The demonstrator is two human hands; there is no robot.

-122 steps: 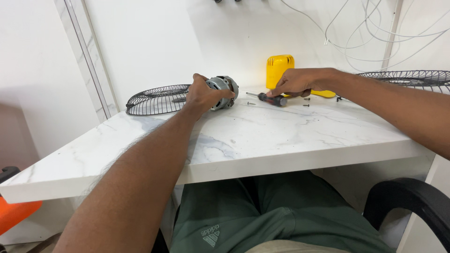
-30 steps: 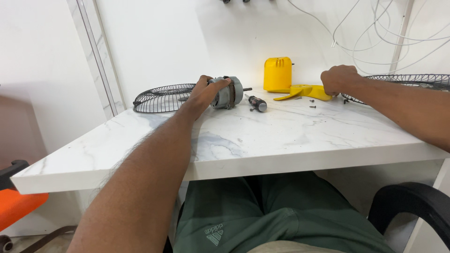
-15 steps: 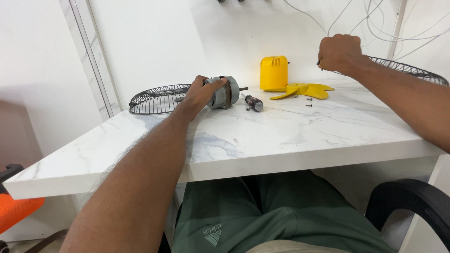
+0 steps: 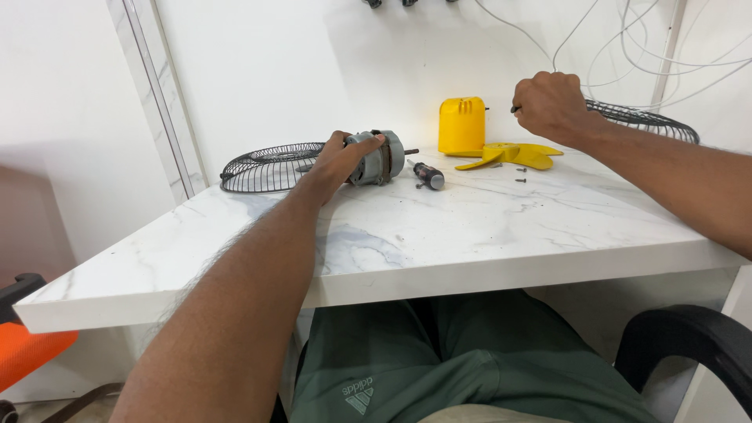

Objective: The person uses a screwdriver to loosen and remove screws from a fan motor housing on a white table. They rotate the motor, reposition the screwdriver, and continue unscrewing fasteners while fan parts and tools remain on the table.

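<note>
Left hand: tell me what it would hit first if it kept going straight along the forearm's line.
The left hand already rests on the grey fan motor, so that comes first. Past the motor the line leads toward the white wall; the black wire grille lies just left of it, though depth is hard to judge.

Fan motor (image 4: 377, 157): grey metal body, cylindrical, lying on its side near the table's (image 4: 470, 235) far edge, shaft pointing toward the right edge. Left hand (image 4: 338, 160) is clasped over its left end. Right hand (image 4: 551, 103) is raised above the far right corner, closed in a fist round a small dark item that cannot be identified.
</note>
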